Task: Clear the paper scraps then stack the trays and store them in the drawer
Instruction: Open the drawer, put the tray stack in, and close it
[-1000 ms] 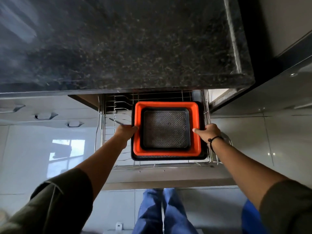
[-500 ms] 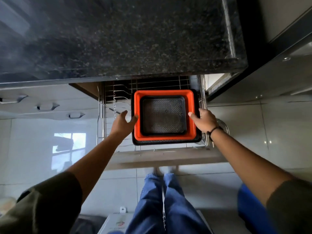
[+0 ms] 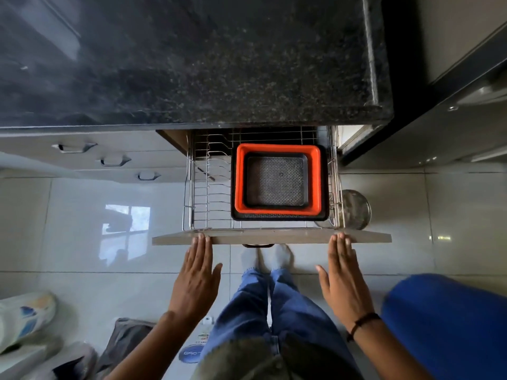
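Observation:
A stack of nested trays lies in the right half of the pulled-out wire drawer (image 3: pixel 211 215): a small black tray (image 3: pixel 275 181) inside an orange tray (image 3: pixel 315 182), which sits in a larger black tray (image 3: pixel 279 216). The drawer's wooden front panel (image 3: pixel 271 238) faces me. My left hand (image 3: pixel 196 278) is flat, fingers together, fingertips touching the panel's left part. Held flat the same way, my right hand (image 3: pixel 343 278) has its fingertips on the panel's right part. Neither hand holds anything.
The dark speckled granite counter (image 3: pixel 192 58) overhangs the drawer. Shut drawers with handles (image 3: pixel 115 161) are to the left. A round metal lid (image 3: pixel 355 209) lies on the glossy tiled floor right of the drawer. A blue object (image 3: pixel 444 325) is at lower right, my legs below.
Both hands let go of the tray stack, drew back out of the drawer and now rest flat against its front panel. The stack stays in the drawer.

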